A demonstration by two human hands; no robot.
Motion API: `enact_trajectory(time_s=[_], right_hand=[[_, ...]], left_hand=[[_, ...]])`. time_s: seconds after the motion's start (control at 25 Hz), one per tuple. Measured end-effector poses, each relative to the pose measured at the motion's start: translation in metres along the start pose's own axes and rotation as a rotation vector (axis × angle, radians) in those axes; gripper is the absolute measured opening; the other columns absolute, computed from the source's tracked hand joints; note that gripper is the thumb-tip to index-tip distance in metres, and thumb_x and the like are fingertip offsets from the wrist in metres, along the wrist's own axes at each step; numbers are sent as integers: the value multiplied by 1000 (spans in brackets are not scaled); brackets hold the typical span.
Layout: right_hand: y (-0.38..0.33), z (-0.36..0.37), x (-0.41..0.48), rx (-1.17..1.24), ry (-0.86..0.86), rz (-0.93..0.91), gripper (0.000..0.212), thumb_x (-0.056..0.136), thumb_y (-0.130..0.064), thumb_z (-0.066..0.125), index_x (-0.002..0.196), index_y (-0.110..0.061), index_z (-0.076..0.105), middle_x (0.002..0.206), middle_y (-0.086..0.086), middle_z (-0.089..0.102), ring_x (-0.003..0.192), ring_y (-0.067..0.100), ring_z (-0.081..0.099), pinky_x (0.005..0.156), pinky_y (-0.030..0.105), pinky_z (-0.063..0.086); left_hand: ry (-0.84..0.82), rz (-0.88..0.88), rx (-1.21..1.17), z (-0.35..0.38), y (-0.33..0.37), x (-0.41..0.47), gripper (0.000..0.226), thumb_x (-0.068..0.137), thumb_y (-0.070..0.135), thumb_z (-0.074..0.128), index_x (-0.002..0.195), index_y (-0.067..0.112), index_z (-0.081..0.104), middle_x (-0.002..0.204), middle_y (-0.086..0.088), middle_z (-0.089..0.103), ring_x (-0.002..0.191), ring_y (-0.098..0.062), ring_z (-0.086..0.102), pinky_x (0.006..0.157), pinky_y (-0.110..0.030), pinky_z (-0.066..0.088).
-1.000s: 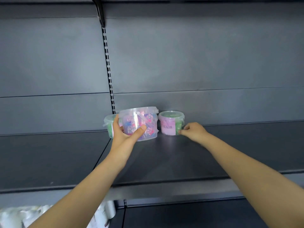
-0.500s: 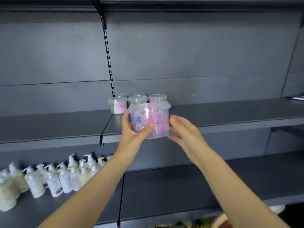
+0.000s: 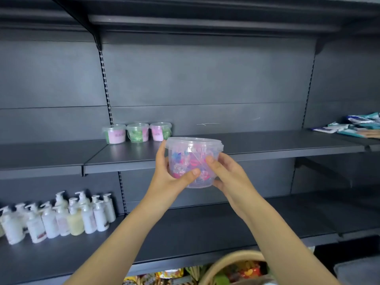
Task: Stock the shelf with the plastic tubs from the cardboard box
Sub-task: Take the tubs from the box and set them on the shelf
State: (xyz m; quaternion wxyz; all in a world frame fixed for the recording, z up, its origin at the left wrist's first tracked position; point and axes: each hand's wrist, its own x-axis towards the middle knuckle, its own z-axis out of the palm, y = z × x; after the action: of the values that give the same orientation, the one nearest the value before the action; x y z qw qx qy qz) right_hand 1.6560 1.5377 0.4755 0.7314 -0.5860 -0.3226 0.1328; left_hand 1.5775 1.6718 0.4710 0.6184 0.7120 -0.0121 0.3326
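A clear lidded plastic tub (image 3: 193, 149) with pink and blue pieces inside is held in the air in front of the dark middle shelf (image 3: 267, 145). My left hand (image 3: 170, 175) grips its left side, thumb across the front. My right hand (image 3: 228, 173) grips its right side and bottom. Three small tubs with green contents and pink labels (image 3: 137, 132) stand in a row at the back of that shelf, up and to the left of the held tub. The cardboard box is not in view.
Several white pump bottles (image 3: 59, 217) stand on the lower shelf at left. Flat packets (image 3: 353, 126) lie on the shelf at far right. A round basket rim (image 3: 232, 260) and colourful packs show at the bottom edge.
The held tub has come back from the shelf towards me and a little right. My right hand left the small tub and took the big tub's right side. The view has pulled back and dropped.
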Motion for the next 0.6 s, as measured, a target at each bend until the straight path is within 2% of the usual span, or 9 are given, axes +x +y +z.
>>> enact_trajectory(time_s=[0.12, 0.2, 0.4, 0.48, 0.6], right_hand=[[-14, -71, -11, -49, -81, 17, 60, 66, -50, 69, 119, -22, 60, 117, -3, 68, 108, 15, 65, 101, 43, 47], [-23, -114, -12, -76, -118, 36, 63, 62, -52, 70, 118, -24, 60, 117, -4, 68, 107, 15, 66, 101, 43, 47], [-34, -199, -4, -96, -125, 98, 42, 80, -39, 67, 118, -21, 60, 117, -4, 68, 102, 14, 68, 96, 42, 51], [-32, -222, 5, -102, -92, 103, 42, 80, -38, 68, 118, -22, 61, 117, -5, 67, 101, 13, 68, 95, 41, 52], [-25, -253, 27, -107, -35, 116, 42, 80, -38, 68, 118, -21, 60, 117, -6, 67, 101, 12, 68, 89, 32, 54]], left_hand=[[30, -1, 10, 71, -1, -9, 103, 58, 34, 78, 143, 39, 19, 117, 13, 60, 101, 5, 63, 73, -8, 51], [33, -4, -7, 114, -2, -6, 97, 62, 27, 76, 142, 36, 22, 117, 10, 60, 99, 4, 64, 72, -11, 51], [9, -61, 11, 193, -11, 12, 97, 75, 12, 77, 146, 32, 14, 128, 3, 56, 108, -2, 62, 84, -18, 54], [-22, -90, 23, 210, -20, 29, 95, 77, 11, 74, 146, 33, 13, 128, 1, 56, 110, -5, 61, 90, -23, 54], [-87, -99, 45, 233, -34, 60, 93, 76, 14, 76, 144, 31, 16, 130, -1, 55, 111, -9, 62, 87, -21, 55]])
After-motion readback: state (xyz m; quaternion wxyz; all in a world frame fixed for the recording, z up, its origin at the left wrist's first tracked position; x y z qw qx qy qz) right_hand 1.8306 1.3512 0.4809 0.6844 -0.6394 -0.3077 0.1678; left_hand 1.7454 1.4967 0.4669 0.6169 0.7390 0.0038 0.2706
